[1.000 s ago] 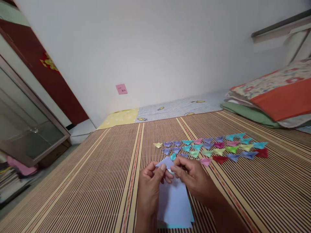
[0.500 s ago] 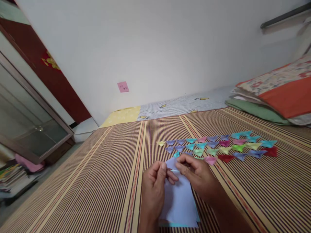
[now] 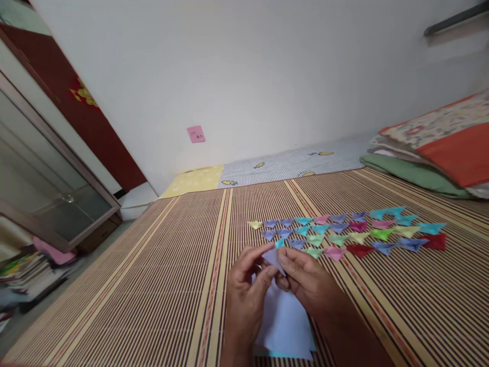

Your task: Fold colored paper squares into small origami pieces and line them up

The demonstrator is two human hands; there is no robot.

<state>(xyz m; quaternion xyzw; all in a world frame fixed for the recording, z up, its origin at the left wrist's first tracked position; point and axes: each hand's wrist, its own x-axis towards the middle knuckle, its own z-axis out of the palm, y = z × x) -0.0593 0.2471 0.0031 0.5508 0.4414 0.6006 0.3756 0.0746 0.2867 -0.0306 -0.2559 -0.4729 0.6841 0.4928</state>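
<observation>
A small piece of lavender paper (image 3: 273, 259), folded to a triangle, is held up between both hands. My left hand (image 3: 248, 293) pinches its left side between thumb and fingers. My right hand (image 3: 305, 275) grips the right side, its thumb on the near face and fingers curled behind. Under the hands lies a stack of paper sheets (image 3: 284, 326), pale lavender on top, with turquoise edges showing beneath. Just beyond, rows of small folded paper shapes (image 3: 335, 253) in many colours lie on the striped mat (image 3: 171, 285).
Folded bedding (image 3: 431, 176) is piled at the far right by the white wall. A pink note (image 3: 196, 134) sticks to that wall. A glass-fronted cabinet (image 3: 49, 173) and a stack of books (image 3: 28, 272) stand to the left, past the mat's edge.
The lavender paper, a flatter piece half a second ago, now shows as a compact triangle. My left fingers have come up around its top left. The view has shifted slightly.
</observation>
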